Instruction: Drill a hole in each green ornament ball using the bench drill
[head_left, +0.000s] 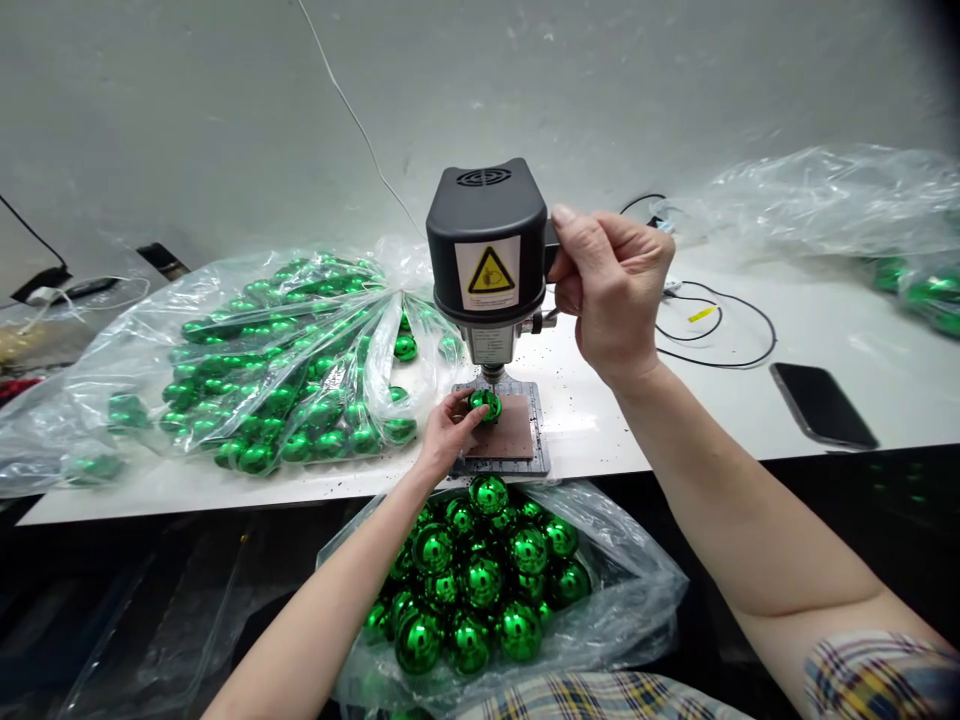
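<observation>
A small drill press [487, 240] with a black head and a yellow warning label stands on the white table. My right hand [619, 285] is closed around the lever at the right side of its head. Under the chuck, my left hand [452, 430] holds a shiny green ball [486, 405] between thumb and fingers, over a brown board [511, 430] on the press's metal base [541, 462]. Just in front of the table edge, an open plastic bag [630, 590] holds several green balls [480, 580].
To the left, a large clear bag [150, 330] of green balls lies on the table [600, 440]. A phone [823, 405] and a black cable [772, 335] lie to the right. Another plastic bag [832, 200] with green balls is at the far right.
</observation>
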